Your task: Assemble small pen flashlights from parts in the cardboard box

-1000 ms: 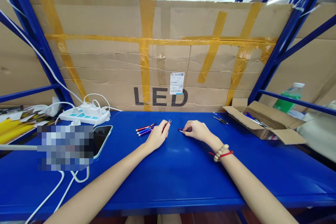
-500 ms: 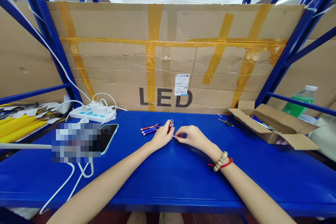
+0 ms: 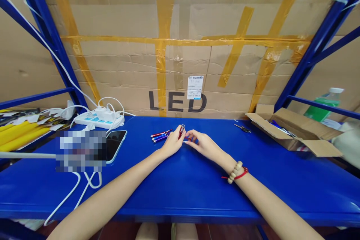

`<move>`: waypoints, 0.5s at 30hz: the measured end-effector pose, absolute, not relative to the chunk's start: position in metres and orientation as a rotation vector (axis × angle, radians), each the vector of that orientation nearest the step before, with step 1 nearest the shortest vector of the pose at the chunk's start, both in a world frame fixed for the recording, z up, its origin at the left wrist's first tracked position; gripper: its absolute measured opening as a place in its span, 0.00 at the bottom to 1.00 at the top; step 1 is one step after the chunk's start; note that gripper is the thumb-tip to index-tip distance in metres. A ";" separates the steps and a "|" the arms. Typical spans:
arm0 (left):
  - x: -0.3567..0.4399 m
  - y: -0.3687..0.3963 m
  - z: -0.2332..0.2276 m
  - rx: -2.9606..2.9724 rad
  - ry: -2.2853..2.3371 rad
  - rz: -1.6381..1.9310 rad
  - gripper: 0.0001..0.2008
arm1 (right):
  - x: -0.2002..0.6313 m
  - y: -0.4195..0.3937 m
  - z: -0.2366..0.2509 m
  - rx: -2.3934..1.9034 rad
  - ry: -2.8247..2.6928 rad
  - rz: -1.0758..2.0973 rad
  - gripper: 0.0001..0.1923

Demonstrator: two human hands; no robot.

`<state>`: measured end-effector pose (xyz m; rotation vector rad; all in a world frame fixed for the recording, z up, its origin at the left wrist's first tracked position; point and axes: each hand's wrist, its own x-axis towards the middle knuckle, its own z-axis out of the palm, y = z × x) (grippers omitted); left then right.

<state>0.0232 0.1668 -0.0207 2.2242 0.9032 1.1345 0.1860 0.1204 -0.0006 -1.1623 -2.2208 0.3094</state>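
Note:
My left hand (image 3: 172,144) grips a small red pen-like torch (image 3: 182,130), held upright just above the blue table (image 3: 182,187). Touching it from the right, my right hand (image 3: 200,142) pinches a small part at the torch's lower end; the part is mostly hidden by the fingers. A bead bracelet with a red string (image 3: 235,172) sits on my right wrist. Just left of my left hand lie a few more small torches (image 3: 160,136), red and blue, side by side on the table.
A phone (image 3: 114,144) and a white power strip (image 3: 98,119) with cables lie at the left. An open cardboard box (image 3: 292,131) stands at the right, with a small metal tool (image 3: 242,128) beside it. A taped cardboard sheet marked LED (image 3: 180,56) backs the table.
My hands were apart, the right one on a small piece on the table. They have come together at the red torch, which now stands more upright in my left hand.

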 end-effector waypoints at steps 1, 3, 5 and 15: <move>0.023 0.166 -0.020 2.215 0.903 1.138 0.09 | 0.187 0.121 -0.001 -1.160 -2.228 0.276 0.15; 0.024 0.165 -0.019 2.205 0.893 1.138 0.09 | 0.187 0.122 -0.001 -1.149 -2.280 0.195 0.15; 0.024 0.165 -0.018 2.205 0.881 1.130 0.09 | 0.188 0.122 -0.001 -1.123 -2.362 0.131 0.16; 0.024 0.167 -0.022 2.240 0.927 1.050 0.09 | 0.185 0.123 -0.005 -1.062 -2.429 0.027 0.16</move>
